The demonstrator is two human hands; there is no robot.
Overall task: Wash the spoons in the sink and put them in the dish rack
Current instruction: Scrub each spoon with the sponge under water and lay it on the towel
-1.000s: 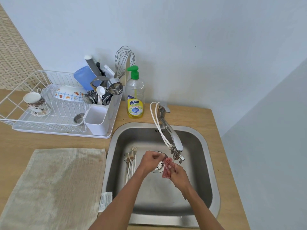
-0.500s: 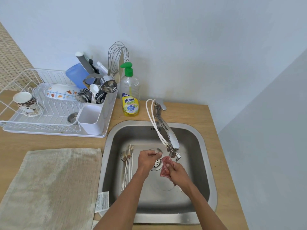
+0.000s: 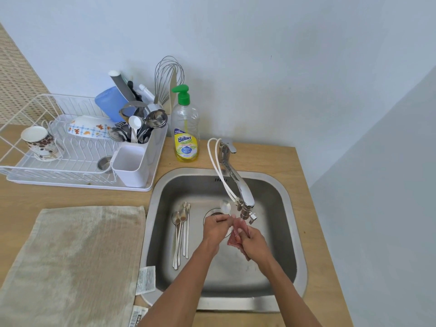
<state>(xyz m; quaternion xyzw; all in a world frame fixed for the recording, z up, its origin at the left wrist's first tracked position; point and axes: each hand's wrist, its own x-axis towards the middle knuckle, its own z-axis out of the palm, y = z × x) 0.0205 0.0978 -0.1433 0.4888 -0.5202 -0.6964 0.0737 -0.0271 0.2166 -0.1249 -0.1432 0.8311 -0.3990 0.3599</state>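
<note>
At the far left a white wire dish rack [image 3: 47, 166] sits on the wooden counter [image 3: 70, 197], with a patterned mug [image 3: 39, 142] lying on its side and a smooth white plastic caddy [image 3: 139, 156] crammed with metal utensils. Nearer me a limp beige towel [image 3: 70, 260] lies flat. A clear soap bottle [image 3: 185, 128] with a green pump stands just behind the brushed steel sink [image 3: 295, 232].

On the basin floor, left of the drain, a bundle of slim, long-handled metal spoons [image 3: 181, 234] lies side by side, long axes running away from me, bowls at the far end, handles toward me.

My left hand [image 3: 215, 230] is clenched round the handle of one spoon [image 3: 225, 206]; its shiny oval bowl pokes up beyond my fingers, pointing away from me toward the chrome faucet [image 3: 238, 185] spout. Just beside it, my right hand [image 3: 253, 241] grips a pink mesh scrubber [image 3: 238, 232], its netted, crumpled body pressed against the spoon's handle between both hands, over the drain.
</note>
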